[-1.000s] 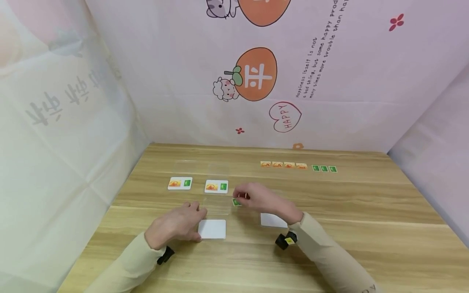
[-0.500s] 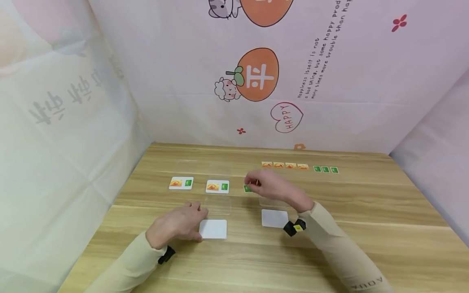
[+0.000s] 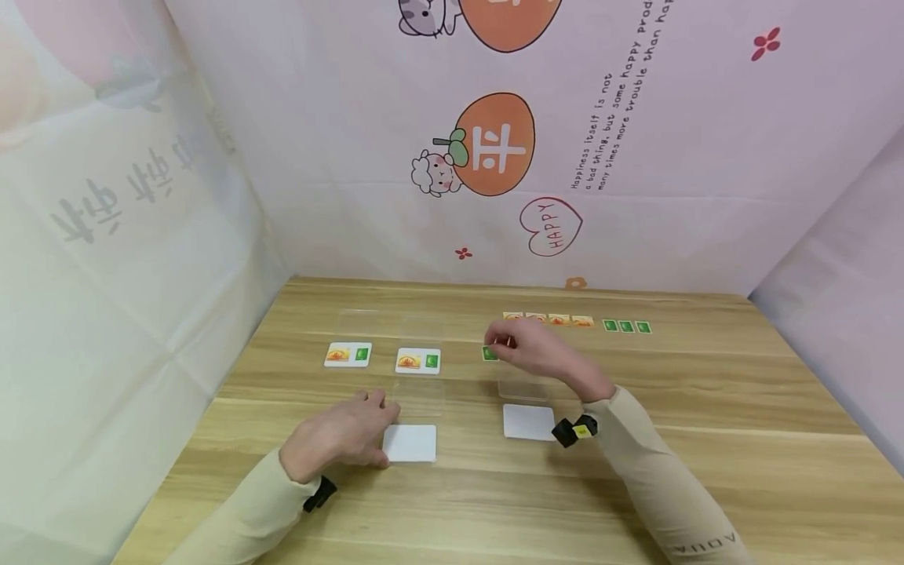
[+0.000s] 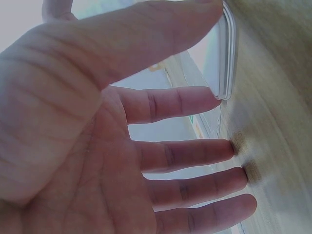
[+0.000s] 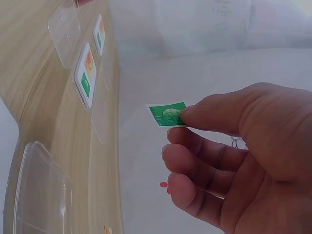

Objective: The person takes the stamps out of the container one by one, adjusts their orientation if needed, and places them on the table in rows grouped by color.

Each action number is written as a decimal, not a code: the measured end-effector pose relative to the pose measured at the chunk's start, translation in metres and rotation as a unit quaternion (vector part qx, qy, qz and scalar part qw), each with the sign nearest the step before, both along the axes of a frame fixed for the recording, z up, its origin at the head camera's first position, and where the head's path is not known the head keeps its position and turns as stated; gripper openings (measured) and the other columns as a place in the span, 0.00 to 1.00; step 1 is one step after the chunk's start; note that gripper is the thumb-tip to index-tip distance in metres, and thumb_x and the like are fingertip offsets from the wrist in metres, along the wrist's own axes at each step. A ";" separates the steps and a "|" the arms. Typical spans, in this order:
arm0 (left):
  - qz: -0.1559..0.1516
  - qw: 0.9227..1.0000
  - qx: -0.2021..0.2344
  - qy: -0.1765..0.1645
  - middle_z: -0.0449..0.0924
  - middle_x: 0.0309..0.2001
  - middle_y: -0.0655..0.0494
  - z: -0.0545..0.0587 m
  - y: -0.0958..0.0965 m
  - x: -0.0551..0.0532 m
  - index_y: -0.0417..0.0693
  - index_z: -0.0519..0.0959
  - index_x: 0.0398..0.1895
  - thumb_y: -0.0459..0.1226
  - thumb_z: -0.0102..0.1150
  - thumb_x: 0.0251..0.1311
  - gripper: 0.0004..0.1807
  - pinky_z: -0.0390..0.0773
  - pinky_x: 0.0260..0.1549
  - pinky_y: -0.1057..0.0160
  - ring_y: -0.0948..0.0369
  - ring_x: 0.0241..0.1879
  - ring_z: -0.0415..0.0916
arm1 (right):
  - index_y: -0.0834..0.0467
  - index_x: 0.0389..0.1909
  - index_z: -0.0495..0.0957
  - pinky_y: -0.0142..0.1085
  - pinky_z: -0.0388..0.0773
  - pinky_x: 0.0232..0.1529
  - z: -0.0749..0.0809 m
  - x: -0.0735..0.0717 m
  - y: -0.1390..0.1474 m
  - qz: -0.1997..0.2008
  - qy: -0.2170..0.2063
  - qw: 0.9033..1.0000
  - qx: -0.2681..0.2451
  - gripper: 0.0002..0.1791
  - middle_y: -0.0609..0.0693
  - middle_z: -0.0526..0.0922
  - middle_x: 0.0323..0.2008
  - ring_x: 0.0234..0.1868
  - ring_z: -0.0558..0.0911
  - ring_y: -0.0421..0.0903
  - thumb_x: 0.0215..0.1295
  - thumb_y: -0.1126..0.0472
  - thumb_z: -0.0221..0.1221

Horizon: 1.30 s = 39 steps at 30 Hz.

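My right hand [image 3: 537, 345] pinches a small green stamp [image 5: 166, 115] between thumb and index finger, raised above the table. The stamp has a white border and a pale round picture; the other fingers curl loosely below it. My left hand [image 3: 342, 435] rests on the table at the left side of a stack of white cards [image 3: 411, 443]. Its thumb and index fingertip touch two corners of that stack [image 4: 225, 58], and the other fingers lie almost straight. To the right lies another white card [image 3: 528, 422], with a clear plastic case [image 3: 521, 386] behind it.
Two white cards, a left one [image 3: 348, 355] and a right one [image 3: 418, 361], each bear an orange and a green stamp. Clear plastic [image 3: 418, 396] lies before them. Several orange stamps [image 3: 559, 320] and green stamps [image 3: 626, 326] line the back; a printed cloth [image 3: 367, 220] hangs behind.
My right hand has moved right and toward the back with the green stamp, uncovering the clear case and right white card. The left hand has stayed in place.
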<state>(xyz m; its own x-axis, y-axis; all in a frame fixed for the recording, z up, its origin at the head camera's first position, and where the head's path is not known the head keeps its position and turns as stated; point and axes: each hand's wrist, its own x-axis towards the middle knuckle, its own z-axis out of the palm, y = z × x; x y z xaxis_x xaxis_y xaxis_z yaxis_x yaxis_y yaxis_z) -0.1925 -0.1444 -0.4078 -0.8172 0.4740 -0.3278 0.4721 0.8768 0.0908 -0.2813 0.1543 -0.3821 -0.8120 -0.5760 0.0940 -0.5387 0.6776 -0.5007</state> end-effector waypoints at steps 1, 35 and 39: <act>0.000 1.000 0.000 0.000 0.74 0.50 0.49 0.000 0.000 0.000 0.49 0.75 0.53 0.51 0.75 0.48 0.31 0.77 0.42 0.55 0.55 0.44 0.72 | 0.54 0.37 0.82 0.33 0.74 0.32 -0.001 -0.001 0.003 -0.003 0.000 1.000 -0.005 0.05 0.44 0.81 0.30 0.31 0.75 0.40 0.68 0.64 0.58; 0.004 1.000 0.008 0.000 0.74 0.48 0.49 -0.001 -0.001 0.000 0.48 0.75 0.52 0.50 0.75 0.48 0.30 0.77 0.39 0.54 0.56 0.42 0.70 | 0.57 0.43 0.83 0.34 0.74 0.26 -0.002 -0.025 0.055 -0.091 -0.029 0.995 -0.033 0.08 0.55 0.82 0.32 0.25 0.76 0.43 0.70 0.62 0.57; 0.003 1.000 0.009 -0.001 0.74 0.49 0.48 0.000 0.000 0.001 0.48 0.75 0.52 0.50 0.75 0.48 0.31 0.77 0.39 0.54 0.55 0.43 0.71 | 0.57 0.44 0.83 0.34 0.75 0.26 -0.001 -0.026 0.060 -0.099 -0.033 0.994 -0.044 0.08 0.55 0.81 0.32 0.25 0.76 0.44 0.70 0.62 0.56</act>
<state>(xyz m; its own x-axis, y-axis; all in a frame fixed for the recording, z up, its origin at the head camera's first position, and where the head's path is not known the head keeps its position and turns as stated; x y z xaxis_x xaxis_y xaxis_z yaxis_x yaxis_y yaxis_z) -0.1915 -0.1447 -0.4081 -0.8196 0.4740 -0.3217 0.4660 0.8783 0.1070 -0.3070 0.2143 -0.3831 -0.9143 -0.3970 0.0801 -0.3639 0.7186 -0.5927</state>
